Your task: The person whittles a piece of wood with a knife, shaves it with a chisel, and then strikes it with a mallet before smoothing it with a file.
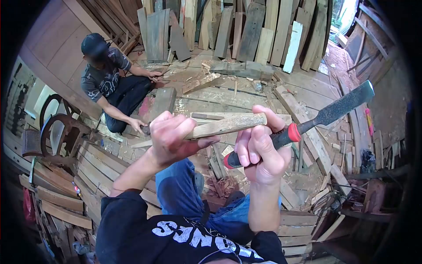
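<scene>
My left hand (pixel 169 136) is closed around a narrow, slightly curved piece of wood (pixel 226 125), held up in front of my chest. Its blunt right end reaches the fingertips of my right hand (pixel 266 152). That right hand is wrapped round the black and red handle of a wide chisel (pixel 336 108). The chisel's dark flat blade points up and to the right, away from the wood. Below both hands are my bent legs in blue jeans (pixel 176 187).
A person (pixel 110 83) sits on the floor at the left, one hand by a wooden block (pixel 162 103). Planks (pixel 252 31) lean along the back wall. Shavings and offcuts litter the floor. Stacked boards (pixel 99 163) and a curved wooden frame (pixel 57 136) stand at the left.
</scene>
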Tool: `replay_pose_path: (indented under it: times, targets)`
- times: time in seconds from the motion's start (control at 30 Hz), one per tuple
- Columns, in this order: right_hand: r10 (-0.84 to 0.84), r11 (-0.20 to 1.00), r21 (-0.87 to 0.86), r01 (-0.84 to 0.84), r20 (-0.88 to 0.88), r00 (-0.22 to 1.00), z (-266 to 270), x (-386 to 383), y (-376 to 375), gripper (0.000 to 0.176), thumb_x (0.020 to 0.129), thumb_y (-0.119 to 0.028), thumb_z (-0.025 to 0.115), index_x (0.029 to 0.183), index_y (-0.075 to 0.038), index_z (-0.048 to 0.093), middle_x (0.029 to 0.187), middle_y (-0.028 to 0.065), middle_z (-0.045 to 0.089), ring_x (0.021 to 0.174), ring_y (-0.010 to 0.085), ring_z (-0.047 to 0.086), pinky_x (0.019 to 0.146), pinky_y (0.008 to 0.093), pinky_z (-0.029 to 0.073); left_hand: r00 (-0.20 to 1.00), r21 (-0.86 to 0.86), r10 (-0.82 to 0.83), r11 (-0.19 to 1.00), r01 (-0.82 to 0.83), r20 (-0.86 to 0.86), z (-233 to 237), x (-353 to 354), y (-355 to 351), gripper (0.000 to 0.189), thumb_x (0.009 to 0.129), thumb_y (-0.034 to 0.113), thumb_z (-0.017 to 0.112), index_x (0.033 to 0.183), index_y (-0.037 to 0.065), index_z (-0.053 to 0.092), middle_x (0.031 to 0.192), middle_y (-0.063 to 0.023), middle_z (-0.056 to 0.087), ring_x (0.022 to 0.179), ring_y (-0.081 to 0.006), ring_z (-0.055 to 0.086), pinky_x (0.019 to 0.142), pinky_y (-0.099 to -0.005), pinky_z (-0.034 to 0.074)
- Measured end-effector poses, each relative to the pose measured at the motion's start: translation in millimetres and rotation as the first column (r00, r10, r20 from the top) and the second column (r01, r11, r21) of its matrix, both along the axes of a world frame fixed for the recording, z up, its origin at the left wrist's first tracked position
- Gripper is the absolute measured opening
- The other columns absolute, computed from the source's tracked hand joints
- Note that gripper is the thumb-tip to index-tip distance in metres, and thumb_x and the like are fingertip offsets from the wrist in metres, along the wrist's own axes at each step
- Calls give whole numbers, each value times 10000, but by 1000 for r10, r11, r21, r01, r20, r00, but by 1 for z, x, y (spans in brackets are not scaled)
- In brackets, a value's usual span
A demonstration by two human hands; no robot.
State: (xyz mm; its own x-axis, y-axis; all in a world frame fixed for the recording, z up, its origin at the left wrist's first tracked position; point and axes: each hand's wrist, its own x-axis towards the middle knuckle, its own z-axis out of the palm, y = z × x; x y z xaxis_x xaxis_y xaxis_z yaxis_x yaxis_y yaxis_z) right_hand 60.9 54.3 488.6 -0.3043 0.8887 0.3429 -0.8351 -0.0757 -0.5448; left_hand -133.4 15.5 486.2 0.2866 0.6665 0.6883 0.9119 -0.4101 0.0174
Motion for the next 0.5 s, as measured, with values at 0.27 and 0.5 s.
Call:
replay_pose_path:
  times: [0.27, 0.5]
  targets:
    - [12, 1000, -10, -12, -34, 999, -3, 1, 3, 350, 886, -3, 598, 1206, 114, 515, 538, -15, 463, 424, 66, 399, 415, 255, 394, 1000, -50, 15, 999, -15, -3, 6, 5, -6, 331, 677, 405, 806, 675, 115, 646, 523, -6, 499, 443, -181, 471, 479, -308, 324]
    - [-29, 997, -71, 28, -23, 999, -6, 5, 8, 348, 894, -21, 594, 1206, 108, 510, 597, -7, 500, 449, 50, 410, 419, 238, 394, 998, -225, -62, 972, 66, 23, 18, 14, -16, 244, 744, 273, 767, 768, 78, 623, 530, -25, 485, 443, -219, 463, 456, -340, 348]
